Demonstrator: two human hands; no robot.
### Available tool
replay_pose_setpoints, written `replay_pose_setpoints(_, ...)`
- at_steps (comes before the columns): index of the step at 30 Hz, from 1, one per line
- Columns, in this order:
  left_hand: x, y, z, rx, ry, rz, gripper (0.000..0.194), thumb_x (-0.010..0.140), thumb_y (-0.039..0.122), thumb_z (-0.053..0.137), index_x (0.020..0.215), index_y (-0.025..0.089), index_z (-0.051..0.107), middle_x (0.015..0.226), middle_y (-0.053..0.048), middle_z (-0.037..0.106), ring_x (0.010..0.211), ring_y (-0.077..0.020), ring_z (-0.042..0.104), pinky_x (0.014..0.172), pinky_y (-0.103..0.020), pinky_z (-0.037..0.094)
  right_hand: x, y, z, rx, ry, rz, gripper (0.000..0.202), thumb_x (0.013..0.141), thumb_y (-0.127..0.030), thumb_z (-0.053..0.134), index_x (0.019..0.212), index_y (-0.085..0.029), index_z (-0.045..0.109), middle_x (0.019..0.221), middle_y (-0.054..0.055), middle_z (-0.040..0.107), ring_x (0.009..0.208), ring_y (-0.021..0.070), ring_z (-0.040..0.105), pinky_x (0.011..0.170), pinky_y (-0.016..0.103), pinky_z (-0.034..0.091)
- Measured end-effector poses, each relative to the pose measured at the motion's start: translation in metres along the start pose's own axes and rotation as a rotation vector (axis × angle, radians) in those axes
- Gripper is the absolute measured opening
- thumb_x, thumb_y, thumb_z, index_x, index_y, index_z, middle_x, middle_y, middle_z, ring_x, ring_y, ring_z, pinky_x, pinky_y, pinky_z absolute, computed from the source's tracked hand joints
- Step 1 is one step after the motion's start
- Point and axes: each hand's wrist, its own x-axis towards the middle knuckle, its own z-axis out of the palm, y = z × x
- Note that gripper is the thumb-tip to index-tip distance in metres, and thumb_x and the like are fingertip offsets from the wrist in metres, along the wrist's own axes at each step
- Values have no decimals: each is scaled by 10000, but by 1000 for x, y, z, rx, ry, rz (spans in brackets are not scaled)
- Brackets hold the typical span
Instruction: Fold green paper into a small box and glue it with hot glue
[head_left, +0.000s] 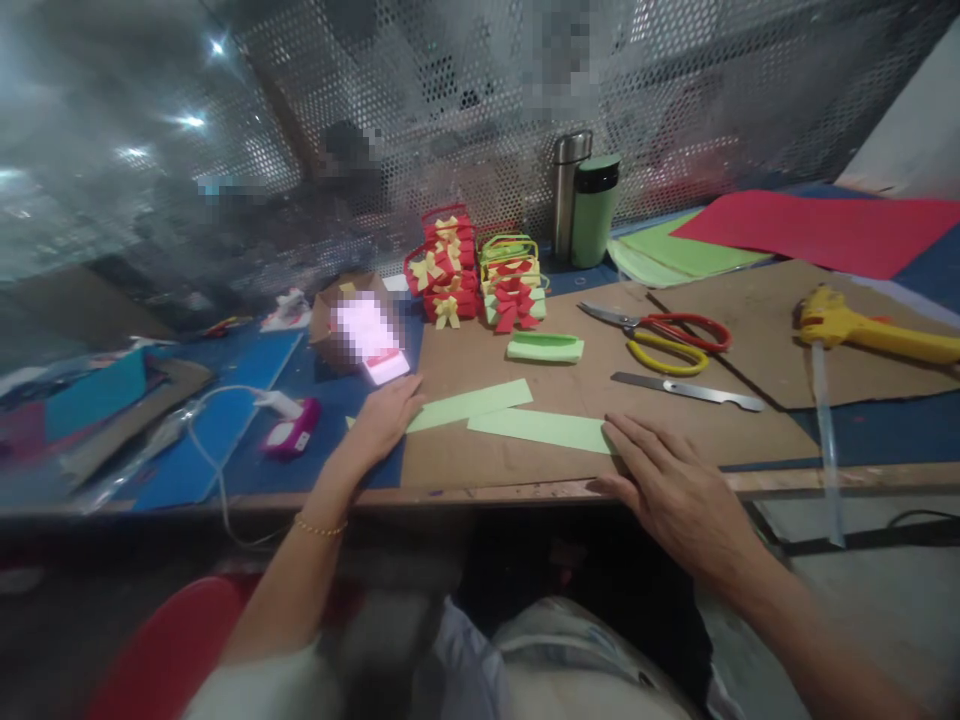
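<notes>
Two pale green strips lie on the brown cardboard, the left strip point(472, 402) slightly overlapping the right strip point(544, 428). My left hand point(384, 415) rests at the left strip's outer end, its fingers near the lower edge of a lit phone point(386, 365). At the right strip's outer end, my right hand point(664, 475) lies with its fingers stretched out and the fingertips on the paper. A folded light green piece point(545, 348) sits just behind the strips. Whether the left fingers press on paper is hard to tell.
Scissors with red and yellow handles point(667, 340), a blade point(686, 390) and a yellow glue gun point(840, 320) lie at the right. Small bow-trimmed red bags point(448, 265), a green bottle point(595, 215) and red sheets point(825, 230) are behind. A purple plug block point(291, 430) is left.
</notes>
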Motion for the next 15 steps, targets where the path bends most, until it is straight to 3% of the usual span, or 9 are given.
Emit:
replay_pose_setpoints(4,-18,-8,-2,115,-58,-38,510,1043,356,326,1396,108,597,1463,-178,612,1386,-274,562,1154,-453,442,0,0,-1,11,-7,8,499,1042,-402,494,1450,-116,523,1373,219,653,1223,347,612,977,488,508)
replay_pose_setpoints(7,-43,-15,-13,238,-75,-65,429,1032,322,364,1227,152,706,1382,-185,672,1332,-318,607,1079,-476,494,1,0,-3,19,-25,17,510,1035,-406,511,1454,-115,515,1370,221,653,1235,351,601,981,487,504)
replay_pose_setpoints(10,-56,-13,-24,330,-57,-150,385,1010,399,446,989,181,763,1106,-177,782,1109,-365,720,935,-500,558,3,0,-5,24,-42,26,510,1034,-420,512,1446,-119,520,1371,219,651,1233,348,597,984,490,504)
replay_pose_setpoints(12,-53,-3,-25,311,20,-90,406,1008,440,459,1007,169,762,1080,-179,783,1070,-365,726,953,-514,550,5,-2,-5,23,-47,24,507,1038,-431,498,1435,-117,530,1372,220,647,1229,344,594,985,492,506)
replay_pose_setpoints(15,-39,21,-15,131,115,164,435,1035,412,421,1237,152,704,1345,-183,692,1269,-316,636,1077,-493,500,6,-3,-7,5,-59,30,489,1035,-439,499,1401,-120,563,1378,215,642,1226,341,591,988,488,508)
